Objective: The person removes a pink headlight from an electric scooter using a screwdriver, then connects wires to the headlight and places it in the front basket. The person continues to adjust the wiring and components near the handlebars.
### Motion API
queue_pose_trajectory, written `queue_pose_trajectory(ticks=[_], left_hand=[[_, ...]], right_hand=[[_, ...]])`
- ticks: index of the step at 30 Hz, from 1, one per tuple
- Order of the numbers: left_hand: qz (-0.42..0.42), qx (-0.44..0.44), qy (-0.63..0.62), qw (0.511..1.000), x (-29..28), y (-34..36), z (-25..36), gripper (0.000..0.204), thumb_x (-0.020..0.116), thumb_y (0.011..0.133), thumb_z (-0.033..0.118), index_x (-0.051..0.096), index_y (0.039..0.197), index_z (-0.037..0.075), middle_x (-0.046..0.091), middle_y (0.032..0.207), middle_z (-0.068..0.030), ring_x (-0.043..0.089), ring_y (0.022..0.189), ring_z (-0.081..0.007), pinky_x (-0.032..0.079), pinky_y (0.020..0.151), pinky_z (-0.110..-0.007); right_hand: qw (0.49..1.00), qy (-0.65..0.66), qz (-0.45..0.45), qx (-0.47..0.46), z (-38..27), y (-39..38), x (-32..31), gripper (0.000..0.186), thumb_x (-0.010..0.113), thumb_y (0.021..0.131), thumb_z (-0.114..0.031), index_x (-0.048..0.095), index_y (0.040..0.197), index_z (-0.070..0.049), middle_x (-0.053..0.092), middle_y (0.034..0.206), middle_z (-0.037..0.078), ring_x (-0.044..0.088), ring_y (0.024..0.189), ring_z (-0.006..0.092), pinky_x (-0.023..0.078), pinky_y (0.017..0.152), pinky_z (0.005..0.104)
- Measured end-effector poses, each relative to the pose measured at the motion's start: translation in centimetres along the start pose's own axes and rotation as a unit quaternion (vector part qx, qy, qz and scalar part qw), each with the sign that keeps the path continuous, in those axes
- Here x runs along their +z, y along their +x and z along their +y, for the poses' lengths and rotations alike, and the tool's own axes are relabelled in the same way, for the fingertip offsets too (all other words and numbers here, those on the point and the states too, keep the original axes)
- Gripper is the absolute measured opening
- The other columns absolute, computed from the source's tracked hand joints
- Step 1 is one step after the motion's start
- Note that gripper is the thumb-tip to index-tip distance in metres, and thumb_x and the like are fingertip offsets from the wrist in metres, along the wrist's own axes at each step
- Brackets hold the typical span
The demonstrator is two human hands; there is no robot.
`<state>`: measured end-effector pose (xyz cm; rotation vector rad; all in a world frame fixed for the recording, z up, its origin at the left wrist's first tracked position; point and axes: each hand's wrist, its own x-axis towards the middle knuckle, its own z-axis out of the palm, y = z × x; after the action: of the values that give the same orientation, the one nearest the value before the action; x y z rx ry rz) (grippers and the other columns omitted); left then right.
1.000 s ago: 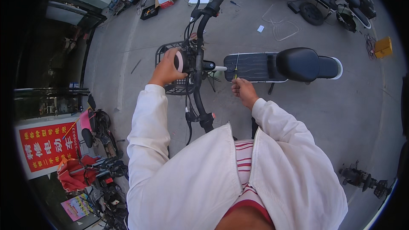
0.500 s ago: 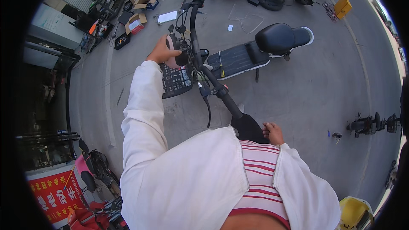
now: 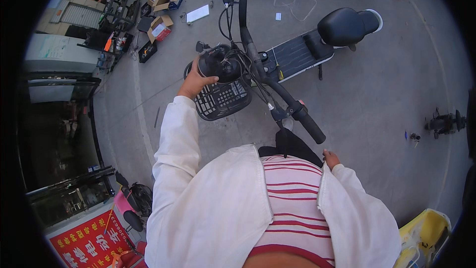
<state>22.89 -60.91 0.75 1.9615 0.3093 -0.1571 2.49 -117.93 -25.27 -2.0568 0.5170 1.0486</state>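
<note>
My left hand grips the rim of a round black headlight at the front of an electric scooter, its thumb against the dark back of the housing. Loose black cables run from there up to the handlebar. Below the headlight sits a black front basket. My right hand hangs low by my side, near the right handlebar grip but apart from it. Its fingers look curled, with nothing visible in them. A yellow-handled screwdriver lies on the scooter's footboard.
Opened cardboard boxes, a black tray and a white flat box lie on the floor at the far left. The scooter's black seat is to the right. A yellow plastic chair stands near right; another small vehicle is farther right.
The headlight has turned in my left hand: its pale pinkish front showed before, now its dark back does. The handlebar appears shifted right and nearer. My right hand stays low.
</note>
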Motion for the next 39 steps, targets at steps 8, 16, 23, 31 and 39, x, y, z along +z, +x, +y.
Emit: queue_pose_trajectory(ticks=[8, 16, 23, 31, 39], left_hand=[[0.0, 0.015, -0.085, 0.996, 0.3, 0.1, -4.9, 0.107, 0.083, 0.059, 0.003, 0.018, 0.144, 0.001, 0.046, 0.132, -0.0144, 0.046, 0.122, -0.0247, 0.034, 0.105, -0.032], [-0.083, -0.034, -0.205, 0.975, -0.9, 2.5, -7.3, 0.108, 0.084, 0.066, 0.02, 0.011, 0.144, 0.001, 0.047, 0.128, -0.0163, 0.049, 0.117, -0.0256, 0.038, 0.101, -0.033], [-0.158, 0.076, 0.045, 0.983, -4.2, 5.1, -5.2, 0.111, 0.086, 0.056, 0.025, 0.02, 0.14, -0.005, 0.05, 0.124, -0.0248, 0.052, 0.117, -0.0324, 0.038, 0.101, -0.036], [-0.161, 0.148, 0.119, 0.969, -9.8, 6.3, -5.6, 0.104, 0.084, 0.055, 0.032, 0.031, 0.135, -0.008, 0.046, 0.13, -0.0278, 0.048, 0.121, -0.0379, 0.037, 0.103, -0.038], [-0.175, 0.117, 0.036, 0.977, -14.1, 5.5, -9.9, 0.104, 0.084, 0.056, 0.031, 0.03, 0.135, -0.01, 0.045, 0.129, -0.0286, 0.047, 0.12, -0.0353, 0.037, 0.102, -0.037]], right_hand=[[0.99, -0.046, -0.005, 0.135, 2.5, -4.4, 7.2, 0.031, 0.052, 0.094, -0.029, 0.061, 0.105, -0.001, 0.065, 0.091, 0.007, 0.059, 0.076, 0.0157, 0.047, 0.07, 0.0286], [0.976, 0.078, 0.063, 0.191, -2.5, -9.1, 14.9, 0.031, 0.054, 0.093, -0.029, 0.061, 0.107, -0.002, 0.064, 0.095, 0.007, 0.059, 0.077, 0.0151, 0.047, 0.072, 0.0275], [0.96, 0.112, 0.116, 0.229, -6.9, -14.9, 22.9, 0.031, 0.056, 0.092, -0.029, 0.06, 0.108, -0.003, 0.064, 0.097, 0.007, 0.059, 0.079, 0.0146, 0.047, 0.073, 0.0266], [0.943, 0.197, 0.264, 0.038, -24.1, -16.8, 22.4, 0.032, 0.059, 0.091, -0.029, 0.059, 0.11, -0.004, 0.063, 0.101, 0.007, 0.059, 0.081, 0.0139, 0.046, 0.075, 0.0255], [0.888, 0.042, 0.332, -0.316, -56.2, -12.7, 17.0, 0.04, 0.069, 0.084, -0.021, 0.053, 0.114, 0.0, 0.057, 0.101, 0.014, 0.058, 0.082, 0.0204, 0.048, 0.075, 0.03]])
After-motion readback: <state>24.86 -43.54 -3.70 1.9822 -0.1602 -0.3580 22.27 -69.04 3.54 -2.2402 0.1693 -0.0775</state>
